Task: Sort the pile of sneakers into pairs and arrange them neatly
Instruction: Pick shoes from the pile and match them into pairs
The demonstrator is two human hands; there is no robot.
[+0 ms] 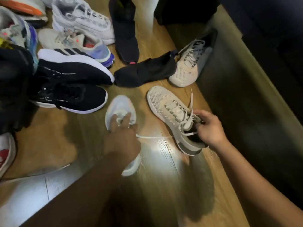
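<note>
Left hand (pixel 122 138) grips white sneaker (pixel 120 104); right (pixel 210 128), mesh sneaker (pixel 164 102).

Dim, warm indoor light. Strong glare patch on the wooden floor (pixel 161 155) at lower centre; heavy shadow just right of it. Right side nearly black. Left hand (pixel 122 140) motion-blurred. Soft focus overall; wide-angle bending at edges.

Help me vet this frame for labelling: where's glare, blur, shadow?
Head view: glare whitens the floor between the hands; motion blur smears the left hand and the pale sneaker beneath it; the right hand and mesh sneaker look sharper; the right edge lies dark.
</note>
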